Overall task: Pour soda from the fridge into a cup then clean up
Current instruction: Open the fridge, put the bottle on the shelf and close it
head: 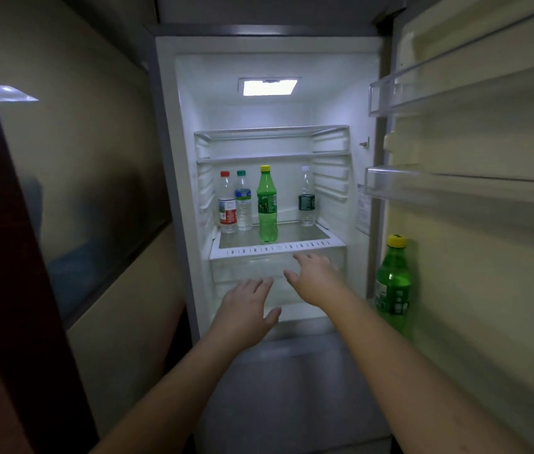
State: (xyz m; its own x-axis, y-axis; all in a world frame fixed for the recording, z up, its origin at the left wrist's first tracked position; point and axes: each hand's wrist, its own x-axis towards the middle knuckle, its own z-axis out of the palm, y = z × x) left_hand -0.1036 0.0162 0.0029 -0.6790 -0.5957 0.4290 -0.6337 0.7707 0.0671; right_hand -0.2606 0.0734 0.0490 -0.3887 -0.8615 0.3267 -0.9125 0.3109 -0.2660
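1. Inside the open white fridge [190,126], on the lower glass shelf [292,235], a green plastic soda bottle with a yellow cap [267,204] stands upright near the shelf's front middle.
2. Left of it stand a clear bottle with a red cap [227,204] and a clear bottle with a green cap [243,201], just beside each other; a clear bottle with a dark label [307,198] stands apart on the right.
3. A second green bottle with a yellow cap [392,283] sits low in the open door [488,257], its base cut off from view.
4. The left hand [242,309] and right hand [316,278] reach forward below the shelf, before the clear drawer [246,267]; each grip is released, fingers spread, grasping nothing.
5. The labels' print is too small to read.
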